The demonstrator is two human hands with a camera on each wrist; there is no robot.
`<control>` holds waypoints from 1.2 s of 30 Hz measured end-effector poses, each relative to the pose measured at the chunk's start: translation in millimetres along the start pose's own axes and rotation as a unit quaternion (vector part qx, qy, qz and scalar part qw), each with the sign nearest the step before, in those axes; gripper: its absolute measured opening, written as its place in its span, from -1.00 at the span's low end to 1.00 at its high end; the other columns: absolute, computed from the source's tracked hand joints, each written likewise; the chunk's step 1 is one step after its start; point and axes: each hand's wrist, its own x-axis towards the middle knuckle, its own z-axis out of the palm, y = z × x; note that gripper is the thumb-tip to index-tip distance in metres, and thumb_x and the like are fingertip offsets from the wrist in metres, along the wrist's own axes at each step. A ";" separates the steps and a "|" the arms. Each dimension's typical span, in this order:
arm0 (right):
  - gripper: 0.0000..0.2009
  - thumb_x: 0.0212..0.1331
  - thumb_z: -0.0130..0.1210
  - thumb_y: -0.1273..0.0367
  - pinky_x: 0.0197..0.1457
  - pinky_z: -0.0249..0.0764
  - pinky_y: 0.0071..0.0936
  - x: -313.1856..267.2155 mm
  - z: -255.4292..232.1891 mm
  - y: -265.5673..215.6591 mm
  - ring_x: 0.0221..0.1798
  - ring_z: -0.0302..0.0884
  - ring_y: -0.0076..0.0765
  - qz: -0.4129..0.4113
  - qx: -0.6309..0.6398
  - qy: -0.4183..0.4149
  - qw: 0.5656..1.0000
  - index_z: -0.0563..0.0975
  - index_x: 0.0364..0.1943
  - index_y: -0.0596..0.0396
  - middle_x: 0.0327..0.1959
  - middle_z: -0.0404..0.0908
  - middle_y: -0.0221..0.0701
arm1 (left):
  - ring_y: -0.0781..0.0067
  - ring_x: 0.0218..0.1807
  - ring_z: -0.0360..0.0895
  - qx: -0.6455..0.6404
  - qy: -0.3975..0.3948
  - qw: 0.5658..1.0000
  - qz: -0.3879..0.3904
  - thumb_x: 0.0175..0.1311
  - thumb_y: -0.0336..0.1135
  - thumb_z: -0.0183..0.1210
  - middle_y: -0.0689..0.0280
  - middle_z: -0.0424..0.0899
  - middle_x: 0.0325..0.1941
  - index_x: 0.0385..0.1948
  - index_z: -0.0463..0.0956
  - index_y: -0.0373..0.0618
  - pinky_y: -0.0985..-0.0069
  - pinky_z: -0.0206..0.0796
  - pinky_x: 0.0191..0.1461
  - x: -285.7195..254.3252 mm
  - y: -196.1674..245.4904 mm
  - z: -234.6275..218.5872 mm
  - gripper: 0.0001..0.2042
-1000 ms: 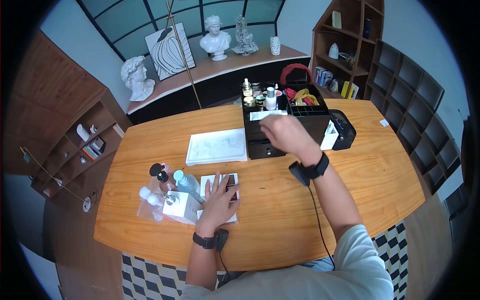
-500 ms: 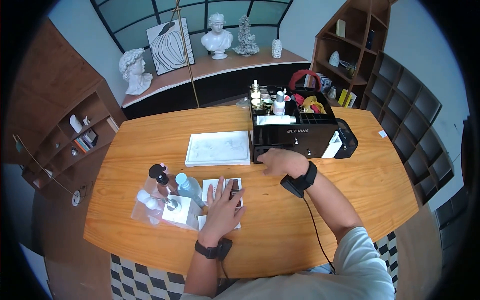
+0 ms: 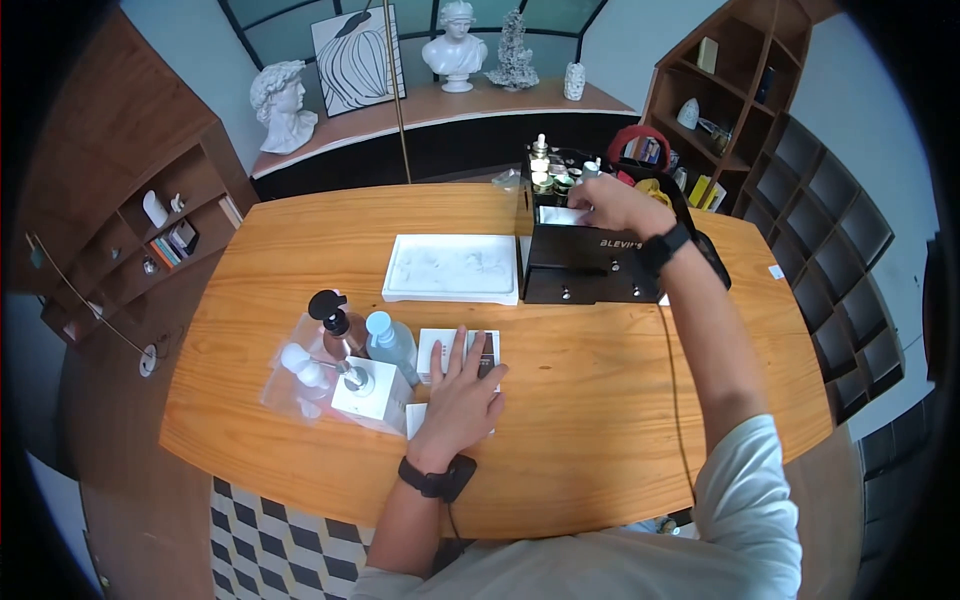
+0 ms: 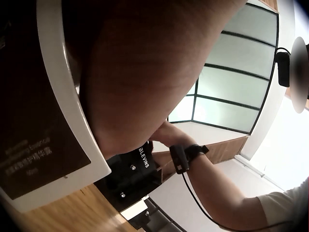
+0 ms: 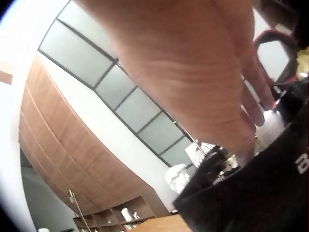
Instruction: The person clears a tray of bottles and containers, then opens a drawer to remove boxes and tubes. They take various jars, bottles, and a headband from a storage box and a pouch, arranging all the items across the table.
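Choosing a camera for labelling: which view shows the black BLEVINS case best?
Head: shows the black case with drawer knobs and top compartments, though the right hand covers part. Left wrist: tilted, partly hidden behind the left hand. Right wrist: only a close-up piece, lettering cut off.

Passage between left hand and black case

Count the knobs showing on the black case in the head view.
3: an upper knob below the lettering, plus a lower-left knob and a lower-right knob. The right arm may hide others.
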 end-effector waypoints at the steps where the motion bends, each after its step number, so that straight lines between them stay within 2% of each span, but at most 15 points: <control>1: -0.76 0.10 0.48 0.40 0.04 0.69 -0.17 8.3 -0.1 8.1 -0.08 0.83 0.01 0.005 0.052 -0.074 0.996 0.77 -0.17 0.20 -0.22 0.83 -0.09 | -0.26 0.80 -0.09 0.005 -0.009 1.000 0.003 0.39 -0.26 0.30 -0.05 0.29 0.68 0.13 0.67 0.07 -0.31 -0.42 0.77 0.3 0.1 -1.7 -0.70; 3: -0.67 0.14 0.53 0.32 -0.01 0.70 -0.27 20.4 3.4 27.2 -0.11 0.85 -0.20 0.023 0.152 -0.119 0.981 0.80 -0.02 0.14 -0.17 0.88 -0.18 | -0.27 0.80 -0.09 0.007 -0.027 1.000 0.004 0.38 -0.28 0.29 -0.06 0.28 0.68 0.10 0.67 0.05 -0.31 -0.43 0.77 -2.8 2.7 -1.9 -0.71; 5: -0.56 0.03 0.55 0.31 -0.02 0.70 -0.26 26.1 -7.9 24.9 -0.05 0.84 -0.21 0.076 0.183 -0.180 0.964 0.78 0.04 0.13 -0.11 0.88 -0.19 | -0.28 0.80 -0.10 0.008 -0.034 0.999 0.003 0.36 -0.29 0.29 -0.07 0.27 0.69 0.09 0.66 0.03 -0.30 -0.43 0.77 -1.8 2.5 -3.1 -0.72; 8: -0.53 -0.02 0.51 0.41 0.14 0.68 -0.18 31.4 -24.9 12.5 0.04 0.81 -0.14 0.115 0.040 -0.264 0.957 0.72 0.06 0.22 -0.05 0.84 -0.16 | -0.28 0.80 -0.10 0.007 -0.050 0.999 -0.004 0.33 -0.26 0.32 -0.09 0.25 0.70 0.15 0.65 0.02 -0.29 -0.43 0.78 -2.2 3.2 -2.4 -0.65; 12: -0.51 -0.16 0.49 0.33 0.19 0.63 -0.03 29.5 -9.6 -0.1 0.14 0.73 0.19 0.100 -0.083 -0.180 0.975 0.72 -0.04 0.23 -0.04 0.77 -0.02 | -0.26 0.81 -0.14 -0.020 -0.035 0.999 -0.005 0.26 -0.22 0.38 -0.11 0.22 0.72 0.24 0.63 0.01 -0.28 -0.45 0.78 -3.7 5.0 -3.4 -0.53; 16: -0.54 -0.19 0.50 0.34 0.13 0.64 -0.07 27.6 -0.4 18.3 0.07 0.75 0.19 0.068 -0.002 -0.161 0.985 0.70 -0.11 0.23 -0.05 0.77 -0.01 | -0.24 0.82 -0.17 -0.031 -0.055 0.998 -0.007 0.12 -0.25 0.43 -0.11 0.17 0.74 0.28 0.62 0.00 -0.25 -0.48 0.79 -3.2 5.5 -10.2 -0.41; 19: -0.44 -0.23 0.50 0.30 0.12 0.66 -0.06 5.1 -13.1 10.5 0.02 0.78 0.19 0.003 0.008 -0.012 1.000 0.69 0.00 0.20 -0.07 0.79 0.03 | -0.24 0.83 -0.20 -0.031 -0.068 0.997 -0.004 -0.01 -0.31 0.41 -0.10 0.11 0.77 0.31 0.58 -0.02 -0.22 -0.50 0.80 -3.0 3.9 -14.0 -0.32; 20: -0.46 -0.16 0.49 0.33 0.12 0.66 -0.11 -5.3 -23.2 -15.0 -0.02 0.76 0.22 0.050 -0.013 0.041 0.998 0.65 0.03 0.20 -0.09 0.76 0.05 | -0.23 0.83 -0.21 -0.030 -0.075 0.997 -0.003 -0.06 -0.33 0.40 -0.10 0.09 0.78 0.32 0.57 -0.03 -0.21 -0.51 0.80 -3.1 3.7 -14.6 -0.29; 21: -0.51 -0.05 0.47 0.39 0.07 0.66 -0.22 -17.2 -25.8 -18.9 -0.09 0.78 0.02 0.005 0.112 0.118 0.987 0.63 0.04 0.22 -0.12 0.77 -0.04 | -0.23 0.83 -0.22 -0.034 -0.076 0.997 -0.005 -0.08 -0.33 0.40 -0.10 0.07 0.78 0.33 0.55 -0.05 -0.21 -0.51 0.81 -3.7 3.9 -15.5 -0.27; 23: -0.50 0.12 0.45 0.45 0.00 0.61 -0.45 -42.9 -26.5 -64.5 -0.14 0.66 -0.53 0.065 0.327 0.250 0.909 0.61 0.20 0.18 -0.12 0.75 -0.45 | -0.22 0.84 -0.23 -0.041 -0.082 0.996 -0.007 -0.13 -0.34 0.39 -0.10 0.04 0.80 0.35 0.51 -0.09 -0.20 -0.52 0.81 -2.4 4.7 -18.6 -0.22; 25: -0.36 0.12 0.45 0.46 0.02 0.62 -0.45 -75.1 -26.6 -106.1 -0.09 0.65 -0.55 0.081 0.418 0.224 0.877 0.53 0.36 0.10 -0.04 0.73 -0.45 | -0.20 0.84 -0.24 -0.042 -0.099 0.994 -0.012 -0.13 -0.32 0.40 -0.11 0.02 0.80 0.39 0.43 -0.14 -0.17 -0.53 0.81 -3.7 6.1 -23.5 -0.17; 27: -0.25 0.10 0.47 0.45 0.07 0.65 -0.42 -108.0 14.2 -127.9 0.02 0.68 -0.52 0.061 0.530 0.146 0.833 0.43 0.45 0.07 0.04 0.71 -0.39 | -0.19 0.84 -0.23 -0.051 -0.101 0.994 -0.012 -0.13 -0.30 0.42 -0.11 0.01 0.80 0.41 0.41 -0.15 -0.16 -0.53 0.82 -0.8 7.8 -25.4 -0.15; 29: -0.18 0.09 0.47 0.44 0.10 0.69 -0.33 -133.7 60.9 -160.2 0.07 0.75 -0.34 0.108 0.462 0.059 0.878 0.34 0.50 0.10 0.10 0.71 -0.27 | -0.17 0.84 -0.21 -0.043 -0.104 0.993 -0.031 -0.08 -0.23 0.43 -0.11 -0.01 0.80 0.51 0.30 -0.16 -0.12 -0.51 0.82 1.7 10.2 -24.6 -0.07; 32: -0.20 0.18 0.41 0.41 0.10 0.72 -0.16 -156.3 139.0 -188.1 0.04 0.81 0.01 0.160 0.393 0.048 0.904 0.28 0.52 0.16 0.08 0.73 -0.01 | -0.16 0.84 -0.18 -0.045 -0.068 0.996 -0.036 0.01 -0.17 0.40 -0.10 -0.02 0.81 0.61 0.17 -0.14 -0.10 -0.48 0.82 0.3 8.5 -15.9 -0.01; 36: -0.19 0.31 0.37 0.32 0.12 0.70 -0.05 -162.9 155.4 -226.3 0.03 0.80 0.25 0.208 0.410 0.045 0.887 0.18 0.56 0.23 0.06 0.71 0.23 | -0.20 0.81 -0.09 -0.050 -0.055 0.997 0.001 0.24 -0.12 0.36 -0.10 0.09 0.77 0.55 0.29 -0.10 -0.15 -0.39 0.80 2.6 8.2 -17.5 -0.20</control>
